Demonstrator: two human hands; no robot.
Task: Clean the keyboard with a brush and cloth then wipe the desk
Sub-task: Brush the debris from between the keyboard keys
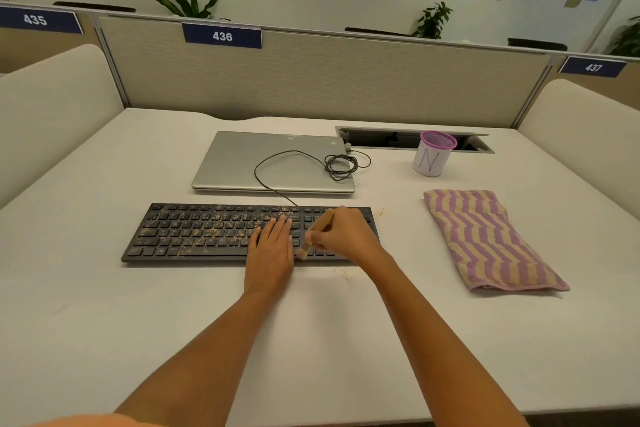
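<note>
Tag 436 (222, 36), cup (433, 159) marked N. On keyboard (194, 232), my right hand (346, 232) grips brush (325, 218), bristles toward me; left hand (272, 246) flat.

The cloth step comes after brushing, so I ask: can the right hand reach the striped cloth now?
Probably yes: the striped cloth lies on the desk to the right of the right hand, nothing standing between them. That hand grips the brush, though.

laptop (273, 163): closed, silver | cable (329, 166): black, coiled on laptop lid | cup (433, 158): purple rim, marked N, beside open hatch (377, 139) | partition (311, 80): sign (222, 36) reads 436
</note>
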